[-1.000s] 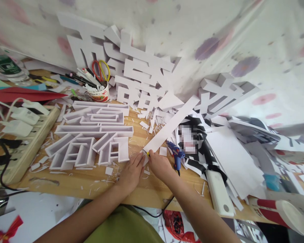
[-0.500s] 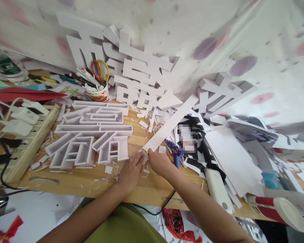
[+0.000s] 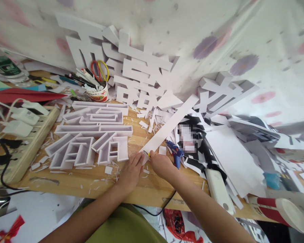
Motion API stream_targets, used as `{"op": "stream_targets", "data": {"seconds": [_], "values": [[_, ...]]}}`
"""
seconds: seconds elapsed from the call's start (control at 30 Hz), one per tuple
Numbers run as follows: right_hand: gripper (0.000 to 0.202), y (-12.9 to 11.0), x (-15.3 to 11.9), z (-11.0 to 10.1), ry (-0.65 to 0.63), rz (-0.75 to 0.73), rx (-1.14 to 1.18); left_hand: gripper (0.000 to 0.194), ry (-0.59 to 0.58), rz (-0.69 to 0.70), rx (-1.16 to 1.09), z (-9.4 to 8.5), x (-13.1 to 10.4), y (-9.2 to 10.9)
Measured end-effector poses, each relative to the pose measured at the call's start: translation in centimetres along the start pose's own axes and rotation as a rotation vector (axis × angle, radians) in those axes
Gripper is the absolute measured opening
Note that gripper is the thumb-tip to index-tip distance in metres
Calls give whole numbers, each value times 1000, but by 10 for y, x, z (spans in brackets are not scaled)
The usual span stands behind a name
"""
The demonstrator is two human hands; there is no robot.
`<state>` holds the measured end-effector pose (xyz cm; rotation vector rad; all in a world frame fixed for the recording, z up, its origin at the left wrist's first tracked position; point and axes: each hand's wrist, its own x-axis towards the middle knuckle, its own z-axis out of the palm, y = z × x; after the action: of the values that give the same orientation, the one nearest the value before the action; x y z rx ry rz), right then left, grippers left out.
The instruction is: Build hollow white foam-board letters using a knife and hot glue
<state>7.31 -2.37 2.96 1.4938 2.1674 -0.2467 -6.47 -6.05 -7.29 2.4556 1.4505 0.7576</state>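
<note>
A long white foam-board strip lies slantwise on the wooden table, its near end under my hands. My left hand presses that end down, fingers together and stretched forward over it. In my right hand, closed in a fist-like grip, is a small utility knife with some yellow showing; its blade touches the strip by my left fingertips. Most of the knife is hidden by the hand. Left of my hands lies a hollow white foam-board character, open side up. A blue glue gun lies right of the strip.
White characters lean against the curtain. A cup of scissors and pens stands behind. At left is a power strip with plugs; at right, white sheets, a white power bank and a paper cup. Scraps are scattered about.
My right hand with the knife has shifted slightly to the right, away from my left fingertips. The strip and my left hand stay nearly in place.
</note>
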Motion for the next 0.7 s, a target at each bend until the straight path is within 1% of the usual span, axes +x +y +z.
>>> {"op": "stream_targets", "data": {"seconds": [0.2,0.47,0.7], "values": [[21,1,-3,0,-9,-2,10,37,-18,-3,15,-3,1,1],[24,4,-10,8,-13,8,-19,37,-12,-2,11,-2,1,1],[30,5,-16,8,-28,27,18,37,5,-6,-7,0,0,1]]}}
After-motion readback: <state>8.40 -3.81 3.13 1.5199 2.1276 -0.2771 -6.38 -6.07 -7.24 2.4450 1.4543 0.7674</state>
